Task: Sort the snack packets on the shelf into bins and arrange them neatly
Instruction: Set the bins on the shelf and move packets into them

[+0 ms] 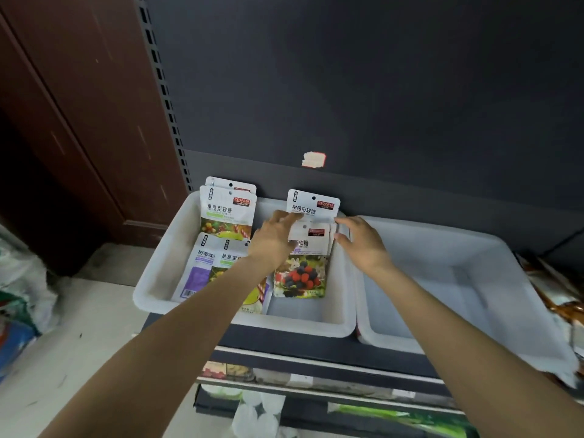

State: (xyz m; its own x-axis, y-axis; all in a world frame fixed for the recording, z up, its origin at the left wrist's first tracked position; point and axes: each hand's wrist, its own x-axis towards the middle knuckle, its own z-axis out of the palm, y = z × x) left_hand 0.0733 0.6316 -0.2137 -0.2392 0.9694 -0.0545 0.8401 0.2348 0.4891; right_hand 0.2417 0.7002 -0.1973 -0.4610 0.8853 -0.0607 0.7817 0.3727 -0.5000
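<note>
Both arms reach forward over the left white bin (164, 248), where the left hand (274, 240), fingers extended, touches the top of the front raspberry gummy packet (305, 263) standing in the bin's right part, while the right hand (363, 240), fingers loosely spread, flanks the packet's right edge.

**Both hands at the berry packets**

Two white bins sit side by side on a dark shelf. In the left bin (158, 263), the left hand (273, 240) and right hand (363, 241) flank a stack of berry packets (301, 273), fingers touching its upper edges. Another berry packet (313, 202) stands behind. Star-candy packets (227, 210) fill the bin's left side. The right bin (521, 279) holds nothing visible.
</note>
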